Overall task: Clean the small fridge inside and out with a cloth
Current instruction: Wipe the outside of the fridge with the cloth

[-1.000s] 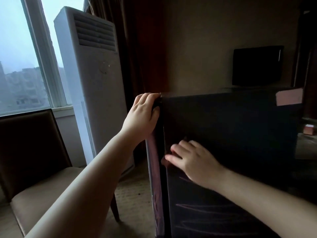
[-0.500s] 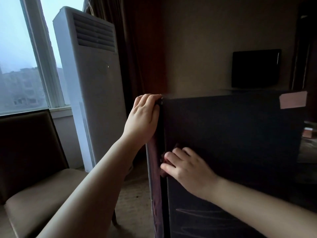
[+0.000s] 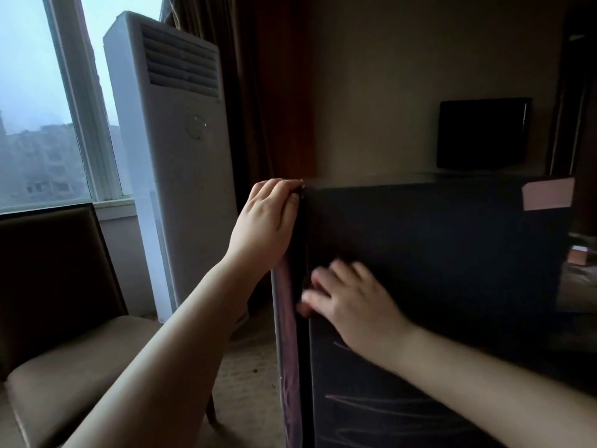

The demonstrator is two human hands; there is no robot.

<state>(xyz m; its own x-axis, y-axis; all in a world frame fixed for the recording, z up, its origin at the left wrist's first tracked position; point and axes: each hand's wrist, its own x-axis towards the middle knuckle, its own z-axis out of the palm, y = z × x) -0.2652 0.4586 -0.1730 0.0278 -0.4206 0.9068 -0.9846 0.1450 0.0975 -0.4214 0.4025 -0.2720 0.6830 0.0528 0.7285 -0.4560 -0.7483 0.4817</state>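
Fridge (image 3: 436, 253) wiping seems under way on the outside. Fingers (image 3: 274, 189) of the left hand (image 3: 268, 218) curl over its top corner, steadying it. Those of the right hand (image 3: 355, 305) lie straight and spread against the dark front, blurred, so any cloth beneath is uncertain. Next: firm strokes down to the scribbles (image 3: 371, 402) below. Left of the fingers: air conditioner (image 3: 174, 156), chair (image 3: 58, 286), window (image 3: 32, 92).

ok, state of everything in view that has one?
small fridge: upright; door open or shut, cannot tell.
left hand: grips small fridge's top left corner.
right hand: fingers flat on the dark face, blurred.
screen: dark.
air conditioner: upright; on or off, cannot tell.
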